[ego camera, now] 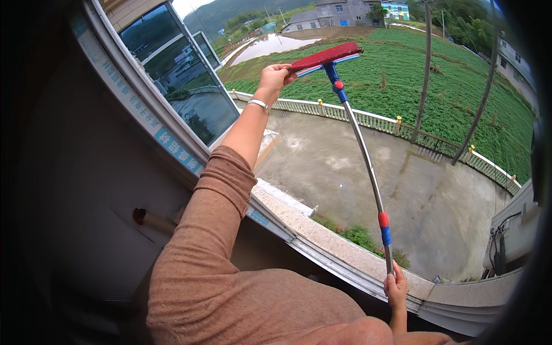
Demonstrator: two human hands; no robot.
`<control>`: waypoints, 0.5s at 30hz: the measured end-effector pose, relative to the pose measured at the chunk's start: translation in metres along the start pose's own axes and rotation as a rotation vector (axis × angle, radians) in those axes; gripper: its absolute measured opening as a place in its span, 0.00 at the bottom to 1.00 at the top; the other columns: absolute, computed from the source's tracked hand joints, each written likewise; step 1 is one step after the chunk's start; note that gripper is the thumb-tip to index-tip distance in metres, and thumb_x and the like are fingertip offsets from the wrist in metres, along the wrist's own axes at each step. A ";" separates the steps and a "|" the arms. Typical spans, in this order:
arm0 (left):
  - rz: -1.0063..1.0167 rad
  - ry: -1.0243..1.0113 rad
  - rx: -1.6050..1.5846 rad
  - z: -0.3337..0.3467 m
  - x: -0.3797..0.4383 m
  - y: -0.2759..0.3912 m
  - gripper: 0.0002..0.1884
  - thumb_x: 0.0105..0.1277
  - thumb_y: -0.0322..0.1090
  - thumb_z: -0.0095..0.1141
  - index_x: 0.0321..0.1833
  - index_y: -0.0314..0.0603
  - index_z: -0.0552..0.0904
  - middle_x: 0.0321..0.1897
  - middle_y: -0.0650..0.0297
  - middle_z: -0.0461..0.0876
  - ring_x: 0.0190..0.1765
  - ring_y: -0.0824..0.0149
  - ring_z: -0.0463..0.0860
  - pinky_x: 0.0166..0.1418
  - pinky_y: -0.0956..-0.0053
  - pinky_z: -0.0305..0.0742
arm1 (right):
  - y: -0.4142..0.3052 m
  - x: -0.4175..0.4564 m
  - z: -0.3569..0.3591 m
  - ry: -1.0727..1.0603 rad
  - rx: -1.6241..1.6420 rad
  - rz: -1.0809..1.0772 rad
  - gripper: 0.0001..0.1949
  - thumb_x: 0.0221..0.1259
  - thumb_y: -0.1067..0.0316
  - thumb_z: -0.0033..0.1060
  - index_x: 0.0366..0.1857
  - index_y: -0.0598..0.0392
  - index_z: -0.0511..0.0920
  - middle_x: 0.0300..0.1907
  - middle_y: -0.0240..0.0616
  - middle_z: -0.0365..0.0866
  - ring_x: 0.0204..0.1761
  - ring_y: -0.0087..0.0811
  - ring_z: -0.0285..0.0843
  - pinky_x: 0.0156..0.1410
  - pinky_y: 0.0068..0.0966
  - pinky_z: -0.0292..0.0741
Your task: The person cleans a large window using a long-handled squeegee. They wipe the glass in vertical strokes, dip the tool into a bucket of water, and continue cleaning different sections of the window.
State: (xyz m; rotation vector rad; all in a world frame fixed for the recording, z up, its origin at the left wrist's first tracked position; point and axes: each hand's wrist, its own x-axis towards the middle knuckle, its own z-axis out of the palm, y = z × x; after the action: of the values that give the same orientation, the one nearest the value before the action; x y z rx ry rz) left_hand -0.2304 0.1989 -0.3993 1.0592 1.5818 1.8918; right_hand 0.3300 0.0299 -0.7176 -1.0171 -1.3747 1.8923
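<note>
A window-cleaning squeegee on a metal telescopic pole (364,148) extends out through the window opening. Its head carries a red fabric pad (325,57) on one side and a thin blue-and-pink blade strip (348,58) on the other. Below the head is a blue plastic joint (332,74) with a red button. My left hand (274,79), at the end of an outstretched arm, pinches the pad's left end between thumb and fingers. Lower down, my right hand (396,284) is wrapped around the pole, below its red-and-blue collar (384,227).
An open glass sash (185,82) stands out on the left. The window frame (142,99) bears printed film. Beneath the pole runs a stone sill (327,233); an outdoor air-conditioner unit (511,237) stands at right. Beyond lie a concrete yard (345,172) and a balustrade (366,118).
</note>
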 end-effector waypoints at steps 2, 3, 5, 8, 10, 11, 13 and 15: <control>-0.001 -0.032 0.098 0.002 0.003 -0.006 0.07 0.68 0.24 0.51 0.44 0.33 0.81 0.36 0.58 0.84 0.34 0.69 0.85 0.35 0.81 0.82 | 0.009 -0.008 -0.004 0.020 -0.003 -0.011 0.25 0.68 0.72 0.47 0.69 0.55 0.64 0.20 0.23 0.66 0.19 0.14 0.61 0.24 0.14 0.63; -0.005 -0.042 0.147 0.000 0.002 -0.010 0.07 0.69 0.24 0.51 0.44 0.33 0.82 0.38 0.58 0.84 0.35 0.69 0.85 0.36 0.81 0.82 | 0.013 -0.013 -0.006 0.025 -0.007 -0.011 0.25 0.68 0.72 0.47 0.69 0.55 0.64 0.20 0.23 0.66 0.19 0.14 0.61 0.24 0.14 0.63; 0.015 0.041 0.034 -0.012 0.009 -0.014 0.07 0.67 0.24 0.56 0.46 0.31 0.80 0.34 0.58 0.85 0.32 0.71 0.85 0.35 0.82 0.82 | 0.019 -0.020 -0.008 0.055 -0.010 -0.003 0.24 0.68 0.72 0.46 0.69 0.54 0.64 0.19 0.23 0.66 0.18 0.14 0.61 0.23 0.14 0.62; 0.064 0.160 0.476 -0.037 0.020 -0.036 0.19 0.66 0.30 0.58 0.59 0.37 0.73 0.51 0.45 0.77 0.50 0.60 0.82 0.51 0.66 0.80 | 0.019 -0.024 -0.014 0.089 0.024 -0.002 0.24 0.69 0.72 0.44 0.70 0.53 0.63 0.18 0.23 0.64 0.16 0.14 0.59 0.20 0.13 0.60; 0.121 0.054 1.213 -0.031 -0.001 -0.057 0.27 0.65 0.33 0.59 0.67 0.43 0.67 0.62 0.41 0.66 0.61 0.55 0.74 0.62 0.56 0.70 | 0.022 -0.023 -0.010 0.122 0.083 0.002 0.24 0.70 0.72 0.43 0.71 0.52 0.61 0.18 0.23 0.63 0.15 0.14 0.58 0.17 0.13 0.59; 0.182 -0.023 1.554 -0.029 -0.014 -0.066 0.31 0.64 0.34 0.59 0.70 0.46 0.64 0.67 0.41 0.60 0.66 0.52 0.70 0.67 0.51 0.65 | 0.023 -0.023 -0.008 0.141 0.103 0.011 0.25 0.70 0.72 0.42 0.71 0.51 0.60 0.17 0.23 0.63 0.14 0.14 0.58 0.17 0.13 0.58; 0.330 -0.333 2.147 -0.022 -0.030 -0.064 0.36 0.62 0.34 0.58 0.73 0.50 0.59 0.75 0.49 0.51 0.73 0.49 0.61 0.73 0.42 0.50 | 0.022 -0.016 0.001 0.172 0.145 0.017 0.25 0.71 0.72 0.40 0.72 0.50 0.59 0.17 0.24 0.63 0.13 0.14 0.57 0.15 0.14 0.57; -0.073 -0.505 2.045 -0.005 -0.018 -0.065 0.30 0.63 0.32 0.53 0.70 0.57 0.65 0.67 0.55 0.65 0.72 0.54 0.64 0.73 0.37 0.43 | 0.016 -0.016 0.003 0.143 0.141 0.010 0.25 0.71 0.71 0.41 0.72 0.50 0.58 0.17 0.24 0.63 0.13 0.14 0.57 0.15 0.14 0.58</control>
State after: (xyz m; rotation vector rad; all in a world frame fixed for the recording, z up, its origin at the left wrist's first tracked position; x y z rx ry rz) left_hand -0.2322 0.1982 -0.4670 1.6706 2.7236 -0.7630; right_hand 0.3360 0.0102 -0.7289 -1.0682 -1.1411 1.8570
